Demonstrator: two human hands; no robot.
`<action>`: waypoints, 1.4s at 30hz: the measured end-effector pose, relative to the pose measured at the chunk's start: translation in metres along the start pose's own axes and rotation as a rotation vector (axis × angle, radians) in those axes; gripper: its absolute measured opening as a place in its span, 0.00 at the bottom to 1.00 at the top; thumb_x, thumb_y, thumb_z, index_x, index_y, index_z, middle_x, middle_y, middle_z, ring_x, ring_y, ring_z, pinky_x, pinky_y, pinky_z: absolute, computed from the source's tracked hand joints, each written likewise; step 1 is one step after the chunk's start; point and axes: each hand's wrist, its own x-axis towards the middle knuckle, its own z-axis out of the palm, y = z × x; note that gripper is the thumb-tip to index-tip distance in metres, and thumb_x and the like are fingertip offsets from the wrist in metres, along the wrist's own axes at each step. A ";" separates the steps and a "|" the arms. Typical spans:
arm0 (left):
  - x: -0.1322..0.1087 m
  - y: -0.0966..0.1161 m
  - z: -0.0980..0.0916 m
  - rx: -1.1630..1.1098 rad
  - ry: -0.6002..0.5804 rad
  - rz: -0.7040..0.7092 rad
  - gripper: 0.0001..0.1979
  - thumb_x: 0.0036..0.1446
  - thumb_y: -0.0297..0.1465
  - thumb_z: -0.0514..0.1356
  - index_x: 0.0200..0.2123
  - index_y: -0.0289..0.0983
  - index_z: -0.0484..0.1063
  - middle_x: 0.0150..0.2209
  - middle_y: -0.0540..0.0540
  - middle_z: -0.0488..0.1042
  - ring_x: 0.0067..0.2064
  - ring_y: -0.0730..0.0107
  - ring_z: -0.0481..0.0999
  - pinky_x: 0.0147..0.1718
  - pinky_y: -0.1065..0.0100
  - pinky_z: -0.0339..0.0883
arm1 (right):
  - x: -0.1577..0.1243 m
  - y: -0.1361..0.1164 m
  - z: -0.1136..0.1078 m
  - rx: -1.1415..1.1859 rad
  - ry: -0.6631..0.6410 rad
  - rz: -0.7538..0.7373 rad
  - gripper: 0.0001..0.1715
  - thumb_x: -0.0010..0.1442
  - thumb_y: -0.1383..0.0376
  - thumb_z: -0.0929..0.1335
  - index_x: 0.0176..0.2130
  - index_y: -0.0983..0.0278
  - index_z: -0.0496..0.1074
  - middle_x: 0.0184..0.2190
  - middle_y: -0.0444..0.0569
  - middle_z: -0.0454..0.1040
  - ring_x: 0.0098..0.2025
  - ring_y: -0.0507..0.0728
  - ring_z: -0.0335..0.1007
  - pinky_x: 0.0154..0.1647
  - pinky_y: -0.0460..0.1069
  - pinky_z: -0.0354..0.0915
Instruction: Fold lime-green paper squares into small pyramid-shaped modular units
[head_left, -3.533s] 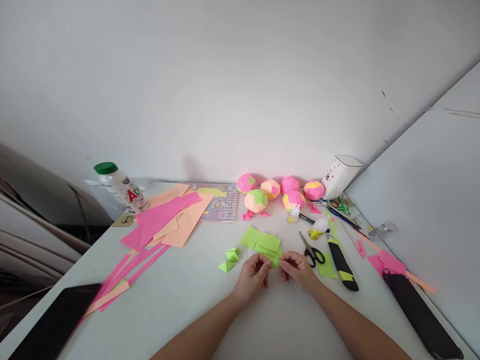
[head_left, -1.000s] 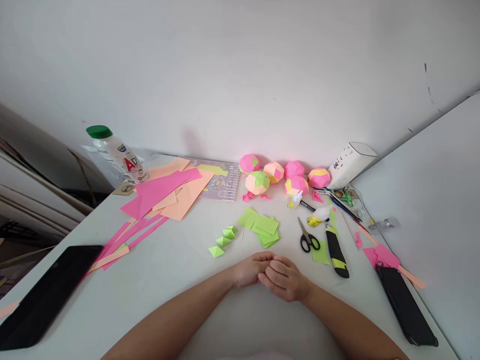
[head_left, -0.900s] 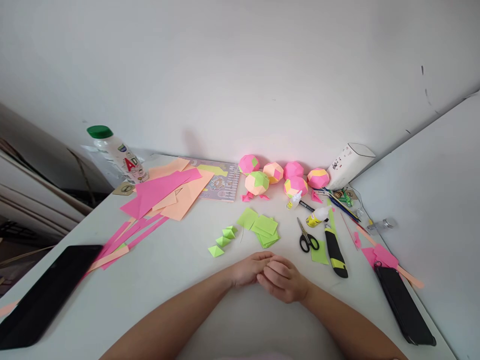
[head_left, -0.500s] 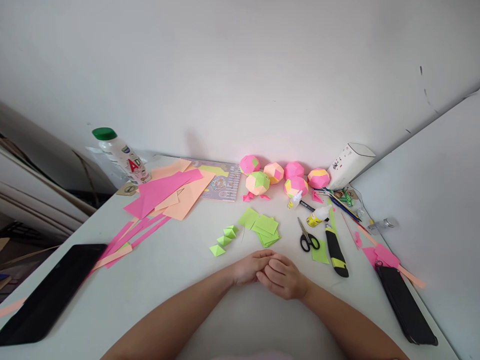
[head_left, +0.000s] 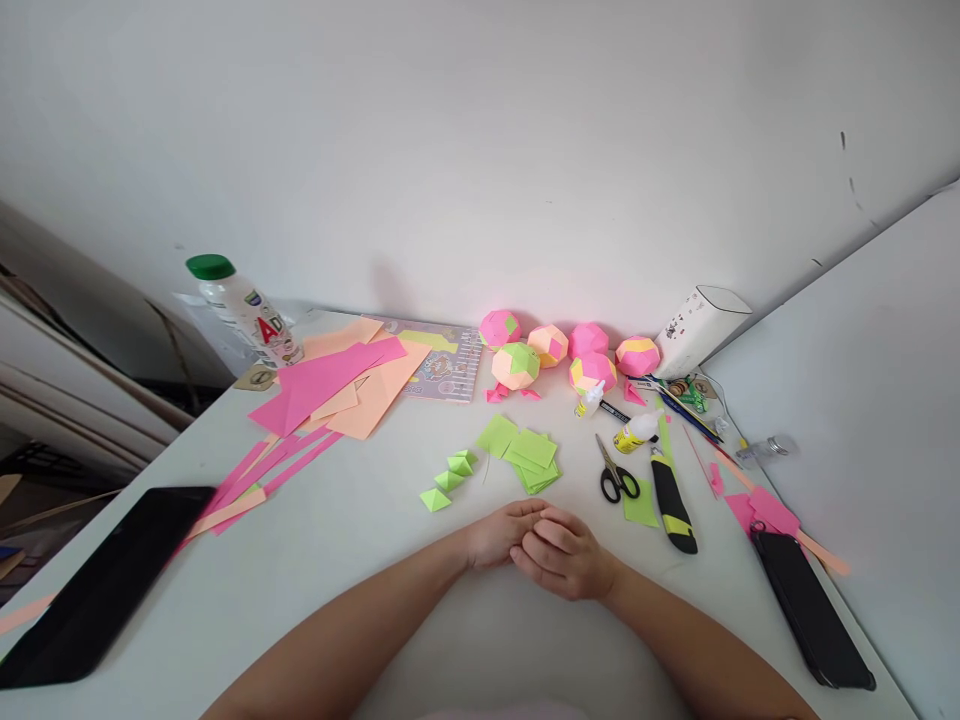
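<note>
My left hand (head_left: pixel 501 536) and my right hand (head_left: pixel 564 556) are closed together above the near middle of the desk. The right fingers curl against the left ones; whatever lies between them, if anything, is hidden. Just beyond the hands is a loose pile of green paper squares (head_left: pixel 534 455). To its left, several folded green paper pieces (head_left: pixel 448 480) stand in a slanting row. Black-handled scissors (head_left: pixel 616 476) lie to the right of the hands, partly over another green square (head_left: pixel 641 506). Beside them rests a black and yellow utility knife (head_left: pixel 673 508).
Several faceted paper balls (head_left: pixel 516 366) sit along the wall, near two glue bottles (head_left: pixel 636 432). Pink and peach paper (head_left: pixel 330 385), a bottle (head_left: pixel 244 315) and a black tablet (head_left: pixel 105 580) are at left. A phone (head_left: pixel 810 605) lies near the right edge.
</note>
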 end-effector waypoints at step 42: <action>0.002 -0.002 -0.002 -0.151 -0.010 0.011 0.11 0.48 0.26 0.61 0.38 0.35 0.72 0.31 0.46 0.72 0.33 0.72 0.73 0.33 0.71 0.66 | 0.007 -0.003 0.000 0.048 0.064 0.202 0.12 0.59 0.73 0.63 0.39 0.59 0.71 0.29 0.44 0.74 0.35 0.53 0.65 0.45 0.54 0.64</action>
